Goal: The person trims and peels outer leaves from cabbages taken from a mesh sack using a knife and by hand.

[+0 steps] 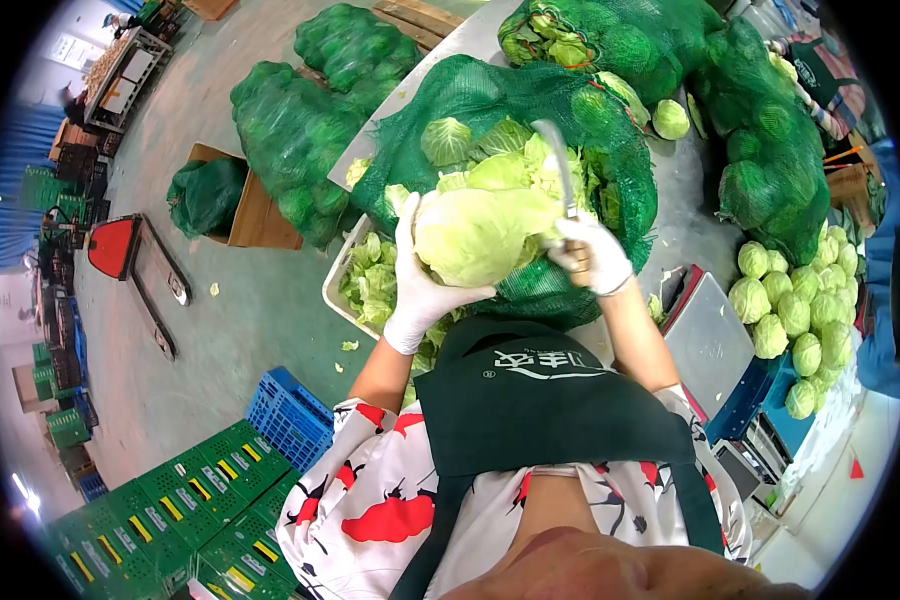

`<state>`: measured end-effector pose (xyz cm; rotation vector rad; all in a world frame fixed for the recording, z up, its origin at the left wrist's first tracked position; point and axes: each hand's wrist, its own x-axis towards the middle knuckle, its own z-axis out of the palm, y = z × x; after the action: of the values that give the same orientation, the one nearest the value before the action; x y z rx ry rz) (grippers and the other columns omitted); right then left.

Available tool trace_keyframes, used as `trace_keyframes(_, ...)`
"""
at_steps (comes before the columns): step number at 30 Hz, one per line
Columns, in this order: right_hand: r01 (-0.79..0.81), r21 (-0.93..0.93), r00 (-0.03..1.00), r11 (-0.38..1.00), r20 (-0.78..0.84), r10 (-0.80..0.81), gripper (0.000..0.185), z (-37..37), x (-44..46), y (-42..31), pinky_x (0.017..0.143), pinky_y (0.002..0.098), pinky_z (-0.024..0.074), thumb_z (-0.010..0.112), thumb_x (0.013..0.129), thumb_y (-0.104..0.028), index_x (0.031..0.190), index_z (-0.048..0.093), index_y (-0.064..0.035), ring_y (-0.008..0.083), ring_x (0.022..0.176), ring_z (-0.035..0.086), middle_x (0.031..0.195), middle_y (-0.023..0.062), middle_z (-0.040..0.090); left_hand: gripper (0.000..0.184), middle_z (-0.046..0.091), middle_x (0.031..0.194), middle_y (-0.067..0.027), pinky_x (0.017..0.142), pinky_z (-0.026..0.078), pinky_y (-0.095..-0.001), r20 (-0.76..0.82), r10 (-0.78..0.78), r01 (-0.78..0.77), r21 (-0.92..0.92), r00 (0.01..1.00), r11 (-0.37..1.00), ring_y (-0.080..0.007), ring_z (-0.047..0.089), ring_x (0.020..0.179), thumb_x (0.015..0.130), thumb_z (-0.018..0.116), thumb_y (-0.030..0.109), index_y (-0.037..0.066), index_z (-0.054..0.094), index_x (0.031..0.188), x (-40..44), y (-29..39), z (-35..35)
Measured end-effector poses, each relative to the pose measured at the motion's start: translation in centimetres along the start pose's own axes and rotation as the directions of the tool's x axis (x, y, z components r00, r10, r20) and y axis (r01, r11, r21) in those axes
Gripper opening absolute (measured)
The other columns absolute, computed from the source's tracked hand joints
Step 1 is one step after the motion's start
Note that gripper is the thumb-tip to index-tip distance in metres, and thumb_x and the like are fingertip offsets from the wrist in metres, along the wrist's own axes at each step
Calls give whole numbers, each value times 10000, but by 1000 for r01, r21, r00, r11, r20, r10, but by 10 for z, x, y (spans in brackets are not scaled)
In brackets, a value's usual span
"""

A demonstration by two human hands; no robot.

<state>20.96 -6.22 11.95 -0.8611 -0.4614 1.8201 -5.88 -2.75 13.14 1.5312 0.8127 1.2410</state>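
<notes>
My left hand (417,275), in a white glove, is wrapped round the left side of a pale green cabbage (475,235), thumb underneath. In my gloved right hand (592,255) is a knife (562,165), its curved blade pointing up and away, smeared by motion. The fist closes round the handle beside the cabbage's right side. Behind the cabbage lies an opened green mesh sack (410,140) with more cabbages and loose leaves in it. Below my left hand, a white bin (336,285) holds trimmed leaves (372,280).
Full mesh sacks (630,45) lie at the table's far side. A scale (708,340) stands at right, near a pile of cabbages (795,310). A co-worker (820,80) is at far right. Left on the floor are a pallet jack (115,247), a cardboard box (260,215) and stacked green crates (170,510).
</notes>
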Motion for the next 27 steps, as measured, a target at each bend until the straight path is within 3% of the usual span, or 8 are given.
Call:
trace_keyframes(4, 105, 361, 958, 927, 213, -192, 294, -11, -16, -50, 391, 166, 357, 651, 929, -134, 1188, 551, -37, 98, 563, 520, 1035, 129, 625, 1372, 457, 1441, -226, 1063, 461, -442, 91, 286, -283, 591, 954, 756, -334, 543, 1273, 485, 1004, 215, 4, 157, 1544, -2, 2, -21)
trace_keyframes(6, 235, -194, 946, 952, -180, -270, 308, -22, -16, -61, 427, 184, 381, 690, 918, -201, 1164, 608, -36, 65, 541, 496, 921, 74, 643, 1359, 463, 1428, -236, 1050, 468, -449, 144, 373, -365, 680, 916, 635, -351, 554, 1255, 488, 1001, 211, -17, 164, 1534, -2, -7, -28)
trace_keyframes(8, -112, -820, 855, 561, -367, -367, 322, -8, -11, -63, 538, 232, 491, 791, 843, -276, 1040, 688, -43, 142, 687, 647, 920, 46, 687, 1367, 461, 1428, -238, 1047, 470, -453, 159, 350, -352, 714, 923, 605, -356, 550, 1256, 489, 1000, 212, -26, 152, 1535, -6, -12, -33)
trace_keyframes(9, -101, -995, 681, -19, -56, -730, 335, -33, 0, -39, 649, 258, 539, 804, 834, -279, 1035, 706, -30, 155, 784, 678, 989, 52, 705, 1383, 455, 1434, -235, 1051, 467, -454, 153, 288, -309, 705, 945, 639, -354, 541, 1266, 489, 1000, 214, -24, 135, 1541, -8, -9, -33)
trace_keyframes(10, 61, -997, 590, -50, 77, -804, 326, -32, 4, -27, 725, 282, 555, 807, 828, -262, 1038, 720, -28, 140, 819, 685, 1045, 49, 716, 1398, 449, 1441, -233, 1055, 465, -455, 160, 228, -274, 687, 960, 673, -351, 533, 1276, 488, 1000, 216, -23, 119, 1547, -9, -6, -30)
trace_keyframes(12, 79, -766, 870, 638, -260, -419, 343, 17, -10, -22, 533, 209, 473, 798, 836, -247, 1132, 734, -88, 55, 710, 617, 978, 25, 741, 1364, 484, 1418, -212, 1075, 445, -447, 58, 199, -195, 585, 978, 788, -352, 542, 1261, 484, 998, 231, -19, 167, 1536, -11, -4, -17)
trace_keyframes(19, 52, -702, 999, 710, 36, -37, 814, 36, -36, -8, 416, 216, 387, 802, 825, -376, 1504, 426, -130, 63, 483, 473, 804, 31, 637, 1481, 409, 1476, -183, 1126, 375, -428, 338, -18, -52, 197, 941, 979, -325, 468, 1326, 480, 981, 130, -5, -11, 1571, -6, 21, 27)
trace_keyframes(27, -9, -109, 994, 994, -106, -3, 354, -30, -93, 26, 431, 236, 405, 773, 863, -353, 1017, 600, -85, 69, 439, 435, 583, -58, 444, 1423, 388, 1512, -221, 1128, 374, -427, 627, -62, -84, 200, 776, 976, -326, 461, 1351, 484, 987, 188, -49, 85, 1558, 14, 22, 83)
